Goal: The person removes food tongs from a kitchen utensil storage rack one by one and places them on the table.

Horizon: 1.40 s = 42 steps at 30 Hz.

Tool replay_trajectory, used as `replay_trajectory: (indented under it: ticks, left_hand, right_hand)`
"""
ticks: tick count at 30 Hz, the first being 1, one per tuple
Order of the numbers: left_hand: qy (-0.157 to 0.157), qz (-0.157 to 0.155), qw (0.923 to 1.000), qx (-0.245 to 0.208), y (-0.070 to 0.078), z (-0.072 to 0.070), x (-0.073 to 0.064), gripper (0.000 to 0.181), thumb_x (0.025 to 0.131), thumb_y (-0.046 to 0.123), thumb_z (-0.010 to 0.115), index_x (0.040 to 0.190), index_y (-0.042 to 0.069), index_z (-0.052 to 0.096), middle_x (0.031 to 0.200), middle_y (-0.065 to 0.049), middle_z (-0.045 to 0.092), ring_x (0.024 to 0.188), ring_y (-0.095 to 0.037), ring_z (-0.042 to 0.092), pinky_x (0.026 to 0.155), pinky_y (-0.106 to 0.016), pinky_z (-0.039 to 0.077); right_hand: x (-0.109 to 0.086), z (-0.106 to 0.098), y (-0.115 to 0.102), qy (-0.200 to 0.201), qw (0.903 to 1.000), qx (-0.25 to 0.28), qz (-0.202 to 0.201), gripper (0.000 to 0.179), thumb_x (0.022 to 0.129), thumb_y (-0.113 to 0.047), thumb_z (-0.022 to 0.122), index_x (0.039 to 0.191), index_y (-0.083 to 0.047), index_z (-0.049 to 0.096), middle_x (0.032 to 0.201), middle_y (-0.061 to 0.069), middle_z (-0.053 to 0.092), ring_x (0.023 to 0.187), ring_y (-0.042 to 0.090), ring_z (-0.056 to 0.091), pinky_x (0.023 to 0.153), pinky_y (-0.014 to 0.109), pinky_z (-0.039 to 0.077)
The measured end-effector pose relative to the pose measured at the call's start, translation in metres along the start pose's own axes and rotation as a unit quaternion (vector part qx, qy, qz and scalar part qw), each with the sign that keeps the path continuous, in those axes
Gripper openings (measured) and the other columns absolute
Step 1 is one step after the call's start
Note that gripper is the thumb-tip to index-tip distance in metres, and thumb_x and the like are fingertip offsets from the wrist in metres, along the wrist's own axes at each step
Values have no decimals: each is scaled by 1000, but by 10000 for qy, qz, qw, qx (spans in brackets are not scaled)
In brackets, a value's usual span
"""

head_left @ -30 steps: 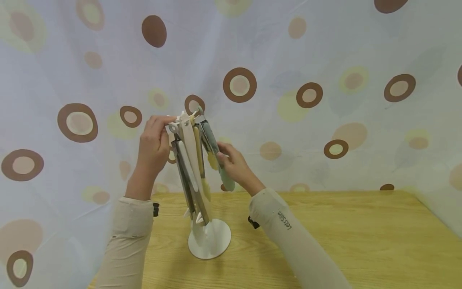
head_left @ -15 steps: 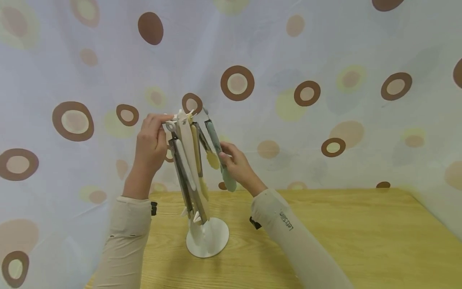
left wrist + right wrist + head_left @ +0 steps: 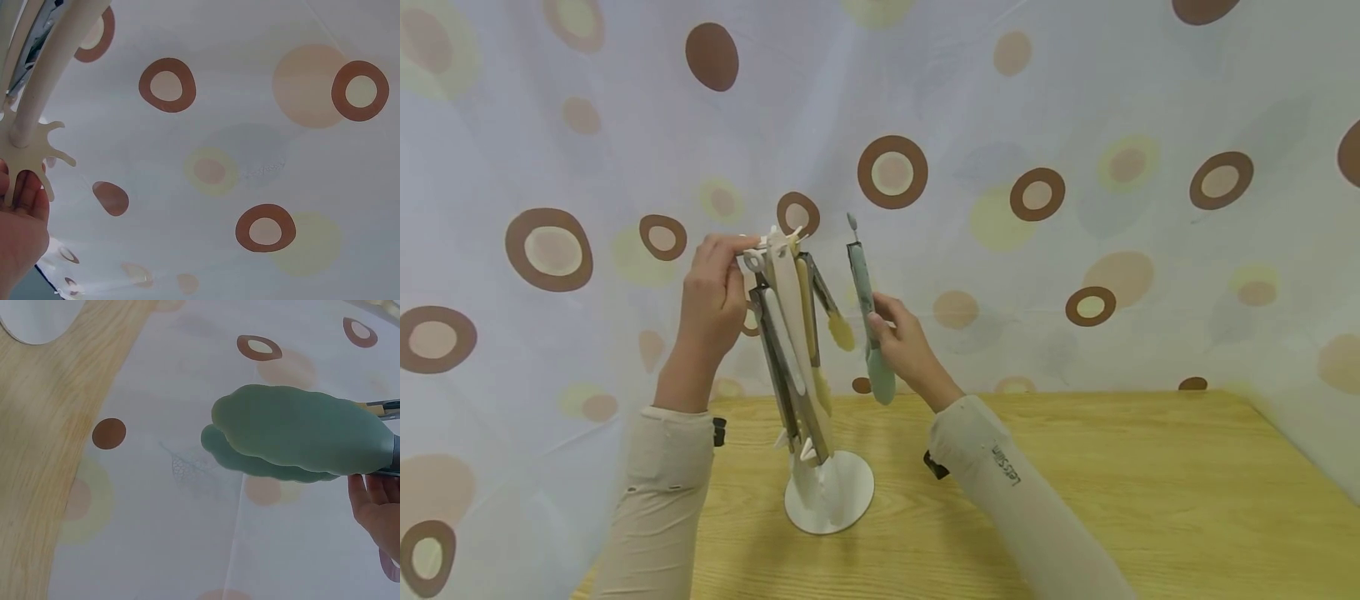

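My left hand point(image 3: 709, 292) grips the hooked top of a white utensil rack; in the left wrist view its fingers curl round the prongs of the rack's hook ring point(image 3: 47, 147). To the right, my right hand point(image 3: 910, 343) holds a pair of green-tipped tongs point(image 3: 861, 271) by the middle, upright and apart from the rack. Two scalloped green heads point(image 3: 300, 428) of these tongs fill much of the right wrist view, slightly apart. Tongs with yellow tips point(image 3: 841, 331) and pale-handled tongs point(image 3: 787, 342) hang from the rack.
The rack's round white base point(image 3: 850, 500) stands on a wood-grain table point(image 3: 1075, 492). Behind it hangs a pale curtain point(image 3: 970, 100) with brown and yellow dots, close to the table's back edge.
My right hand has moved the green tongs to the right, away from the rack's hooks, and they now stand more upright. My left hand keeps its grip on the rack's top.
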<state>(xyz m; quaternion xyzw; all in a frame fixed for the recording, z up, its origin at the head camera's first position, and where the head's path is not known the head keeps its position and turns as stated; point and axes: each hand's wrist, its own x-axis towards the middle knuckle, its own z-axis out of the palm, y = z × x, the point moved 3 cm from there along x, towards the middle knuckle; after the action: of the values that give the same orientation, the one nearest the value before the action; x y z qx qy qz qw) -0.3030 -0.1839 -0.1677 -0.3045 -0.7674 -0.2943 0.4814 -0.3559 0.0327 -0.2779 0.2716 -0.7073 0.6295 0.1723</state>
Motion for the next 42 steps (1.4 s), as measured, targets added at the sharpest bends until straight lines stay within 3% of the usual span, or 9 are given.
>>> replay_trajectory:
  ticks: [8,31,39,42]
  left_hand:
    - [-4,-22,10000,-38,0,0,0,30,92,-6,38,111,-6,62,106,-23,58,100,-35,52,82,-46,42]
    - [-2,96,9999,43,-2,-1,1,31,92,-5,38,112,-6,62,107,-23,57,105,-37,52,89,-50,42]
    - [-72,66,9999,43,0,-2,2,30,93,-4,38,112,-6,61,108,-23,57,106,-37,51,90,-50,42]
    - [-102,31,9999,38,0,-1,1,30,93,-4,38,113,-6,61,109,-23,57,106,-37,51,91,-50,41]
  right_hand:
    - [-7,-14,-6,181,9996,-166,160,44,101,-9,43,140,10,36,135,26,47,124,35,47,101,45,41]
    - [-38,-59,-18,408,9982,-441,34,46,100,-17,49,140,5,43,130,21,54,121,29,52,98,45,44]
    - [-48,-77,-18,595,9957,-712,-23,42,100,-18,51,137,0,50,124,18,59,112,23,56,85,19,47]
    - [-52,-81,-19,592,9946,-846,-27,41,99,-20,51,137,-3,51,121,16,61,108,19,57,83,18,47]
